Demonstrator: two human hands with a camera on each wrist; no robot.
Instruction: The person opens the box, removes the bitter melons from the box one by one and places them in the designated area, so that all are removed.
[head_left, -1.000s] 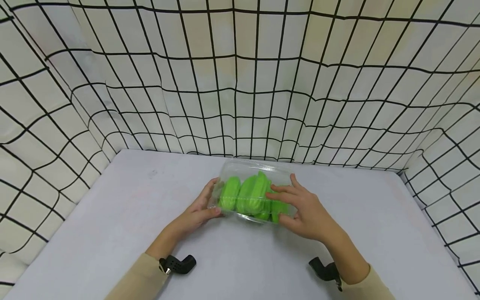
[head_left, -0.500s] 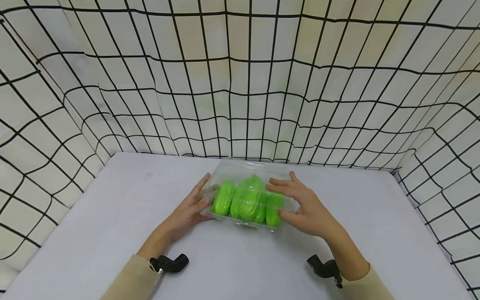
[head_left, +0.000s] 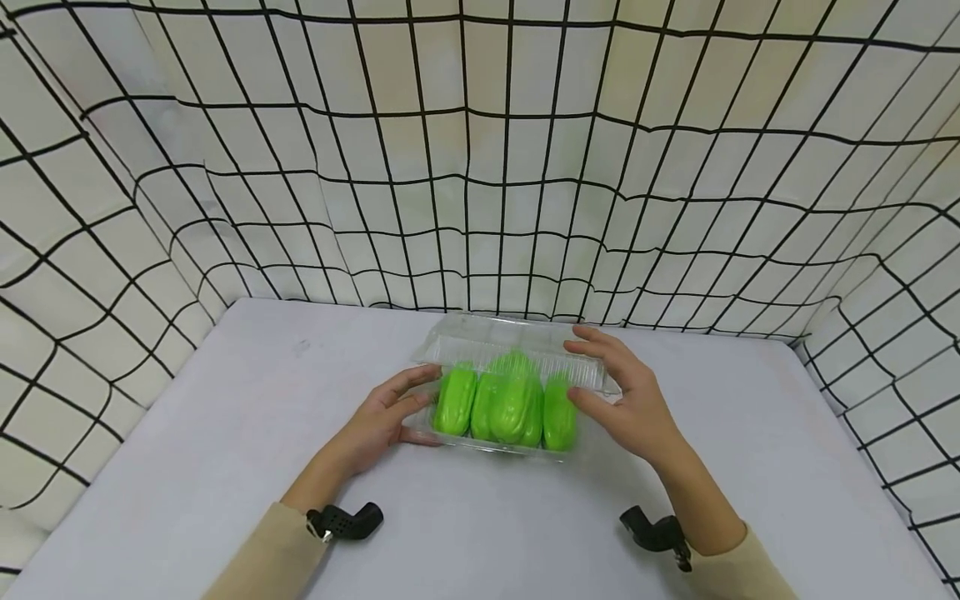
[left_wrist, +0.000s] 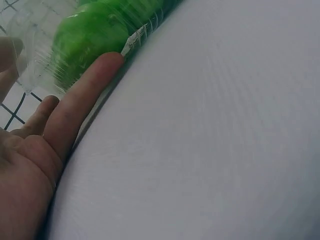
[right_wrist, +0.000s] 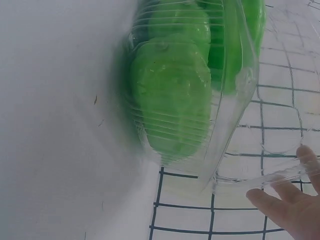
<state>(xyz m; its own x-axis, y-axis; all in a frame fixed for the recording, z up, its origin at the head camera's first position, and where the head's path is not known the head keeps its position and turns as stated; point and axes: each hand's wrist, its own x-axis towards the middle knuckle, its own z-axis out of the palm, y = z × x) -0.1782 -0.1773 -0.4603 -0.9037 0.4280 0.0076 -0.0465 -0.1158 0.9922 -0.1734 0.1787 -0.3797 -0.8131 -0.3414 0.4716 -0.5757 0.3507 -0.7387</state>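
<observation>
Left fingers [head_left: 409,380] spread against clear container [head_left: 487,447] | right fingers [head_left: 611,354] spread at raised lid [head_left: 517,333] | green pieces [head_left: 510,410] inside

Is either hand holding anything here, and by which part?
The right hand holds the clear rectangular plastic lid by its right end. The left hand rests against the left end of the clear plastic tray, fingers extended.

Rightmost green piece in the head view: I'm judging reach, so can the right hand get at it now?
Probably yes: the raised clear lid leaves the near end of the green piece uncovered, close to the right hand, though it seems to hold the lid.
</observation>
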